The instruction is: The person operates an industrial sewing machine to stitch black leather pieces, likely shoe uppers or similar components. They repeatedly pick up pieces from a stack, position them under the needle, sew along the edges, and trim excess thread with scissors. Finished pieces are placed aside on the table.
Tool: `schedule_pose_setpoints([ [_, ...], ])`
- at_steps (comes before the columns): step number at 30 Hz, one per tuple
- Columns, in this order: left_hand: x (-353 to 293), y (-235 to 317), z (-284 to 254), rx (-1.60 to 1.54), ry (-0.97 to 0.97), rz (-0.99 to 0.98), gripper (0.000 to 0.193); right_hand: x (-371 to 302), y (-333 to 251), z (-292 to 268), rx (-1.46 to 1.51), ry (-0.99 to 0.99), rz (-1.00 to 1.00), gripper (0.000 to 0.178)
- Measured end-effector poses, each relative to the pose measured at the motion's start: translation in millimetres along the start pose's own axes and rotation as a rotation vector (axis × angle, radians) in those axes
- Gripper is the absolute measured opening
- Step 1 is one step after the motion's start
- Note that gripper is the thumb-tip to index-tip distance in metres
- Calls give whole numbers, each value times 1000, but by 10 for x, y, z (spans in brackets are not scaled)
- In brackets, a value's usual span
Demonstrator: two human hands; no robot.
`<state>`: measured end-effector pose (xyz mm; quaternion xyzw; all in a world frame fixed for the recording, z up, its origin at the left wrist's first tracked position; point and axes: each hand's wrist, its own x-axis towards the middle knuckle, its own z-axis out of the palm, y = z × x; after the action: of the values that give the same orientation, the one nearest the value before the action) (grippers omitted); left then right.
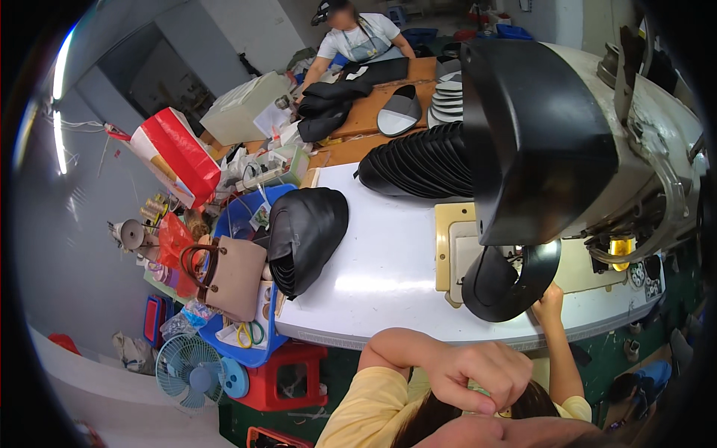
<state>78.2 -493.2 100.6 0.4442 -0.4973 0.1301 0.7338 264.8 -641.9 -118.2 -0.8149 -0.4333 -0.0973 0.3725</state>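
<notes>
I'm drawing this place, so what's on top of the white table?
A sewing machine, a row of black pieces, a shiny black pile, and a curved black piece by the right hand. What lies under them is covered.

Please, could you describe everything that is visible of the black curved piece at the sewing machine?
The black curved piece looks smooth and slightly shiny, like leather or imitation leather. It bends like a hook: a broad rounded lobe at left, a curved band at right, and a gap between them where metal parts show. It is at the sewing machine, near the front edge of the white table. The right grip is at its lower right edge, apparently touching; its underside is hidden.
</notes>
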Motion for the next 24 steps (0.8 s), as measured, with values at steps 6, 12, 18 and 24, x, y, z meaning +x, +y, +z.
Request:
schedule_pose_setpoints([
  [6,9,-7,3,8,1,23,26,-8,27,27,-5,33,-25,38],
  [12,17,12,10,-2,-4,48,27,-5,7,10,-2,23,3,38],
  [18,-1,43,35,-9,-7,62,32,11,-30,-7,2,9,-3,37],
  [24,0,5,28,-51,-85,100,42,-9,14,3,-9,28,-17,38],
])
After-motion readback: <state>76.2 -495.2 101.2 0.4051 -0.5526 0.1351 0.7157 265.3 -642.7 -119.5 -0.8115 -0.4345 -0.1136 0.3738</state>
